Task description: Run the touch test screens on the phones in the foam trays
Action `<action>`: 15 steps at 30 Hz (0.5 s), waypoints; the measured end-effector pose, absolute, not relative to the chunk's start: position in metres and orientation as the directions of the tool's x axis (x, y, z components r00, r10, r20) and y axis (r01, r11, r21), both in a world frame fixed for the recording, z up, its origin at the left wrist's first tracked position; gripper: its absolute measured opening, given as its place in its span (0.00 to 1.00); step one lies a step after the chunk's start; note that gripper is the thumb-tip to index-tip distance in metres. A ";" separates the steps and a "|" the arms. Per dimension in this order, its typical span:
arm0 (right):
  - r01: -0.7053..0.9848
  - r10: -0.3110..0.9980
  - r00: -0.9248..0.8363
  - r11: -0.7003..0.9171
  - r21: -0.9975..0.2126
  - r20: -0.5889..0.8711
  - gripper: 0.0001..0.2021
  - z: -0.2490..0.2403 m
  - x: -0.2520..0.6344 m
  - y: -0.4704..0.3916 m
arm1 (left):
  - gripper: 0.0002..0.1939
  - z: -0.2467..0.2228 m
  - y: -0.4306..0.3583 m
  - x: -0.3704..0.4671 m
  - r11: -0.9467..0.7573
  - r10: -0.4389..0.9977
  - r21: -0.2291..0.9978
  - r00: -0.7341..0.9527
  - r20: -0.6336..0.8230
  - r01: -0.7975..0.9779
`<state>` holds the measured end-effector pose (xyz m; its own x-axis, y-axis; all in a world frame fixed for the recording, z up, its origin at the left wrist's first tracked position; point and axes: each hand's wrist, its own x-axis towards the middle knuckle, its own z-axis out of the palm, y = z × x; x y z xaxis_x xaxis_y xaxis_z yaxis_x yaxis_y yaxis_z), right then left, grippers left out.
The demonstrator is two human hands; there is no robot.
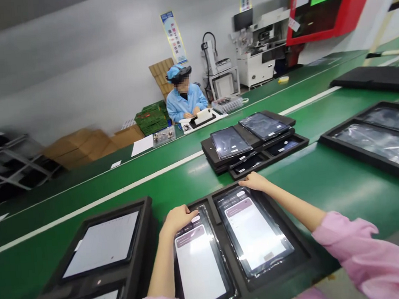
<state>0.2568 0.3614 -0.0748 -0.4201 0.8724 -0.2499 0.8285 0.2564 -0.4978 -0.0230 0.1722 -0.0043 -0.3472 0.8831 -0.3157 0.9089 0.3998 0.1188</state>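
Note:
A black foam tray (218, 211) lies before me on the green work surface, with two lit tablets in clear film side by side in it. My left hand (179, 219) is closed over the tray's far left edge, its thumb across the top of the left tablet (201, 264). Curled fingers of my right hand (255, 182) grip the far edge, just beyond the top of the right tablet (256, 232). The fingertips of both hands are hidden behind the edge. White pages show on both screens.
Another tray (144, 218) with two lit tablets stands at the left. Beyond my hands is a stack of trays (217, 162) with dark tablets; a further tray (340, 145) lies at the right. A co-worker in blue (188, 99) sits across the green line.

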 end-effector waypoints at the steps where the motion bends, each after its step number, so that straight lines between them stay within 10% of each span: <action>1: 0.833 0.869 -0.409 0.230 -0.503 -0.279 0.17 -0.071 0.255 0.362 | 0.18 -0.002 0.174 -0.026 0.386 0.884 0.125 -0.328 -0.334 0.914; 15: 0.857 0.837 -0.336 0.081 -0.509 -0.433 0.24 -0.032 0.251 0.343 | 0.27 0.008 0.184 -0.033 0.305 0.892 0.164 -0.221 -0.396 0.938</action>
